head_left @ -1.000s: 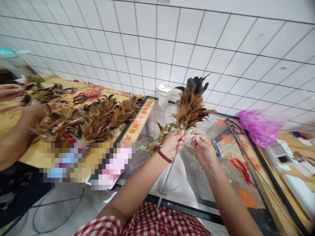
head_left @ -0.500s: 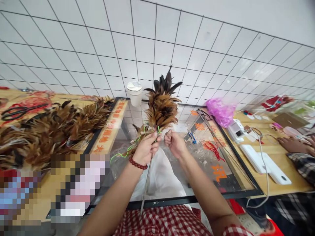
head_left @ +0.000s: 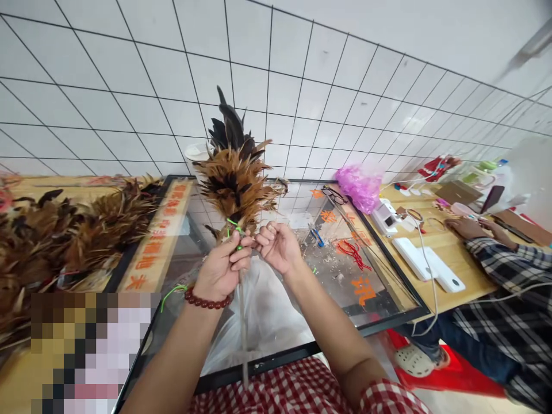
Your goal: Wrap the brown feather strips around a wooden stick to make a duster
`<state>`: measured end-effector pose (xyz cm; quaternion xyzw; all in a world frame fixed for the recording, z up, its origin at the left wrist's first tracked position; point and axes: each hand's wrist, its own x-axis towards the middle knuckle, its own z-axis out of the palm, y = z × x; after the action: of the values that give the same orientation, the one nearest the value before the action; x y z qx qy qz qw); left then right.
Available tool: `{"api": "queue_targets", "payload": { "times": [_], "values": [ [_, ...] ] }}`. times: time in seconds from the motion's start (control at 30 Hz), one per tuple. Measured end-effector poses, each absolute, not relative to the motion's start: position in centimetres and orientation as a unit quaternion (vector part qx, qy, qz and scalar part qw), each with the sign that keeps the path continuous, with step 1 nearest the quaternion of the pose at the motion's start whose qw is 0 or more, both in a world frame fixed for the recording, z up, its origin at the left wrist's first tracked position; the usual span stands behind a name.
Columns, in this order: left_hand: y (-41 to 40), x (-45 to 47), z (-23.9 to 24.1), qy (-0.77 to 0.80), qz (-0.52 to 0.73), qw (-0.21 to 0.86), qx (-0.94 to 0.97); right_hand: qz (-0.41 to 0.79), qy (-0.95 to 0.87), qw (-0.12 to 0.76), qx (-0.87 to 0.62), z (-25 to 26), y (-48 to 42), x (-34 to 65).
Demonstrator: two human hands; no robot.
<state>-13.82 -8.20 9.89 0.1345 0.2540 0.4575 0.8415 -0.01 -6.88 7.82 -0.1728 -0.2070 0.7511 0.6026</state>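
A feather duster (head_left: 235, 178) with brown and black plumes stands upright before me over the glass tabletop. My left hand (head_left: 224, 259), with a dark red bead bracelet at the wrist, is closed around its thin stick (head_left: 244, 322) just below the feathers. Bright green string (head_left: 235, 224) is wound at the base of the plumes, and a loose length of it (head_left: 175, 290) trails out left of my wrist. Close beside, fingertips near the binding, my right hand (head_left: 276, 247) is curled in a pinch; what it pinches is too small to make out.
A long heap of brown feathers (head_left: 81, 230) lies at left. Small blue scissors (head_left: 317, 237), red cord (head_left: 354, 255), glasses (head_left: 334, 194) and a pink plastic bag (head_left: 360, 187) lie to the right. Beyond, a person in a plaid sleeve (head_left: 491, 253) sits at the wooden table (head_left: 474, 276).
My view has turned right. The right hand has gone from a fist apart from the duster to a pinch touching near my left fingers. The left hand keeps hold of the stick.
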Motion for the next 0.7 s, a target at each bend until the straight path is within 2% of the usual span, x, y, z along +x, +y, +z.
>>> {"api": "queue_targets", "payload": {
  "times": [0.2,0.47,0.6,0.7],
  "values": [
    [-9.5,-15.9,11.3,0.333,0.468,0.786,0.226,0.770,-0.284,0.520,-0.237,10.0,-6.4,-0.2],
    [-8.4,-14.2,11.4,0.369,0.423,0.772,0.299,0.820,-0.349,0.401,-0.213,9.1,-6.1,1.8],
    [-8.0,-14.1,12.4,0.379,0.403,0.756,0.349,0.791,-0.363,0.424,-0.250,10.1,-6.0,2.9],
    [-7.6,-14.5,13.4,0.380,0.392,0.756,0.361,0.693,-0.467,0.432,-0.337,11.5,-5.8,4.3]
  ]
}}
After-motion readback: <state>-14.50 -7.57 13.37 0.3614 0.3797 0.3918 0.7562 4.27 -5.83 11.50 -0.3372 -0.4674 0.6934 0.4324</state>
